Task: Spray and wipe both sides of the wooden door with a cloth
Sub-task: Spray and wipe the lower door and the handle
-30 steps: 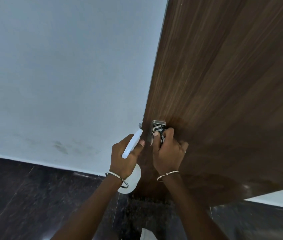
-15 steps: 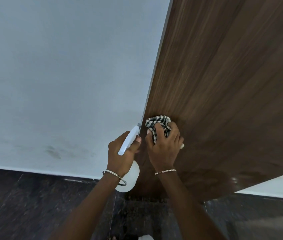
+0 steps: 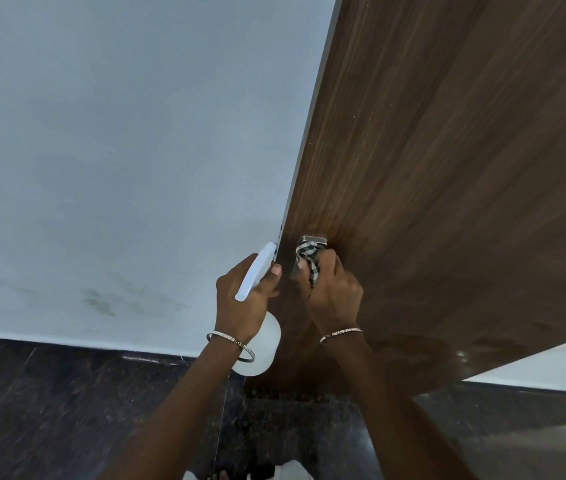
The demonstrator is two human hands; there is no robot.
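A pale grey-white wall (image 3: 118, 150) fills the view from 8 o'clock round to 12 o'clock, evenly and softly lit. Low on it, toward 8 o'clock, sit a few faint dark smudges (image 3: 99, 303). Along its foot a thin light line meets the floor (image 3: 49, 410), which is dark, speckled, polished stone running across 7 to 5 o'clock, cut by fine pale joints (image 3: 220, 427). At 4 o'clock a second strip of wall (image 3: 551, 368) shows, and below it the floor carries a dull grey sheen (image 3: 534, 445).
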